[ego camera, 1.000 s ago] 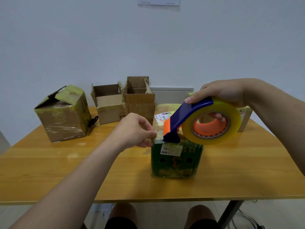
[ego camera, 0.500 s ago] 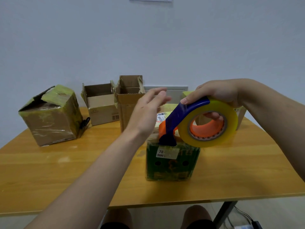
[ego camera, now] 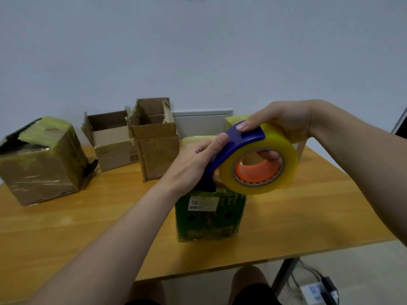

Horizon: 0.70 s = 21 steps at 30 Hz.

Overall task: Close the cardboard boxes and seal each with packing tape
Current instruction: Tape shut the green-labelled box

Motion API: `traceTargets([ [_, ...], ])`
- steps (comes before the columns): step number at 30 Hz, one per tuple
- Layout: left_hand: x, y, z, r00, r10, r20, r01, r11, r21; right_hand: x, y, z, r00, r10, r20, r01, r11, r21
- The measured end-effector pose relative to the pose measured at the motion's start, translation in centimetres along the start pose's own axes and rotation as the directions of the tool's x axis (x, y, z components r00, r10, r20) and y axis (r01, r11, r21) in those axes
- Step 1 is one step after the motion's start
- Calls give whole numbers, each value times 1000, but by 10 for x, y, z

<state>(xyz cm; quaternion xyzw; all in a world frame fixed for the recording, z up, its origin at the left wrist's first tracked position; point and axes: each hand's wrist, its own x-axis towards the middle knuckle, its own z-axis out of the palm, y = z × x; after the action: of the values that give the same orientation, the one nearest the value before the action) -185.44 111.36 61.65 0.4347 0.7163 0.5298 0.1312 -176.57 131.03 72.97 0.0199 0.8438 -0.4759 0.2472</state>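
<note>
A green printed box with a white label stands near the table's front edge. Over its top my right hand grips a tape dispenser: a yellowish tape roll on an orange core with a blue handle. The dispenser's blue nose touches the box's top front edge. My left hand lies flat against the left side of the blue handle, over the top of the box, fingers pressed together. Which of the two it presses on is unclear.
On the wooden table stand a taped brown box at the left and two open cardboard boxes at the back. Another box corner shows behind the dispenser. A power strip lies on the floor.
My left hand let go of the box's front edge, rose with fingers spread, then came down against the dispenser's handle on top of the box. The dispenser stayed over the box.
</note>
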Motion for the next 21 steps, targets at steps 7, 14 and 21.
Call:
traceTargets([
  [7, -2, -13, -9, 996, -52, 71, 47, 997, 66, -20, 34, -25, 992, 84, -96, -72, 990, 121],
  [14, 6, -9, 6, 977, -151, 150, 130, 981, 146, -29, 46, -22, 987, 82, -138, -67, 992, 106],
  [21, 12, -2, 25, 986, -168, -21, 168, 953, 252, -46, 49, -21, 974, 99, -204, -82, 992, 93],
])
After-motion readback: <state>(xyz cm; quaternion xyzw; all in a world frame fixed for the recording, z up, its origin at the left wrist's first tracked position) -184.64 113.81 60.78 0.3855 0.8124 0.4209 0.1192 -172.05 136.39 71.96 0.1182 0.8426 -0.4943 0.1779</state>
